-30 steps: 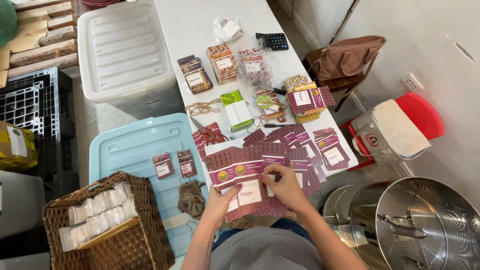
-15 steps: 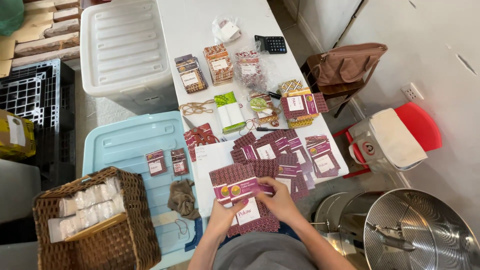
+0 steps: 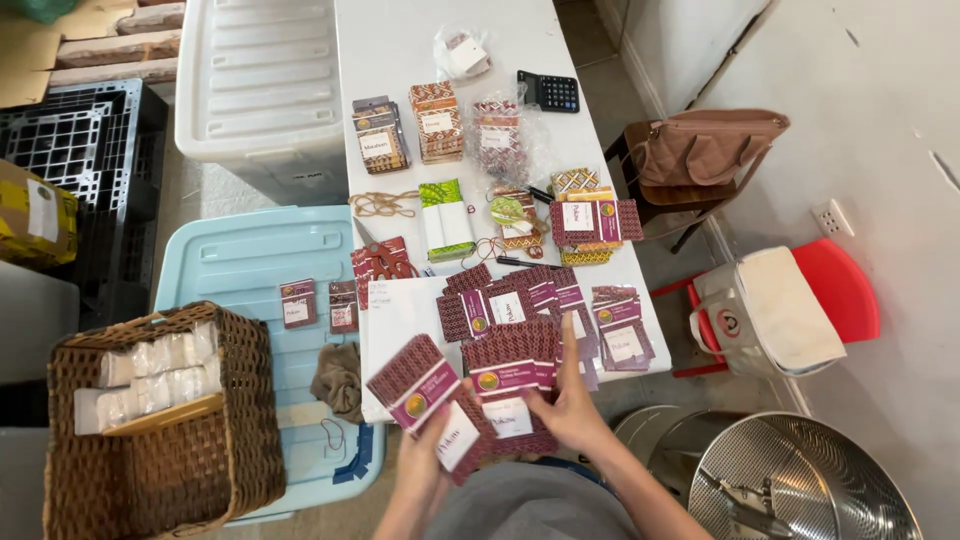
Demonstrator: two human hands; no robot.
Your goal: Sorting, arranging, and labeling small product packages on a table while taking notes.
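Sorting dark red packets at the white table

I see the white table point(image 3: 400, 40) holds the piles so each kind stays apart. My right hand point(image 3: 572, 405) presses down on 1 stack of red packets point(image 3: 512, 365) (to keep it neat). My left hand point(image 3: 425, 462) grips 1 red packet point(image 3: 420, 385), tilted up, near the table's edge.

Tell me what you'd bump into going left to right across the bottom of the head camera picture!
Brown wicker basket → small brown cloth → left hand holding a maroon patterned wrapper → right hand → shiny round metal drum.
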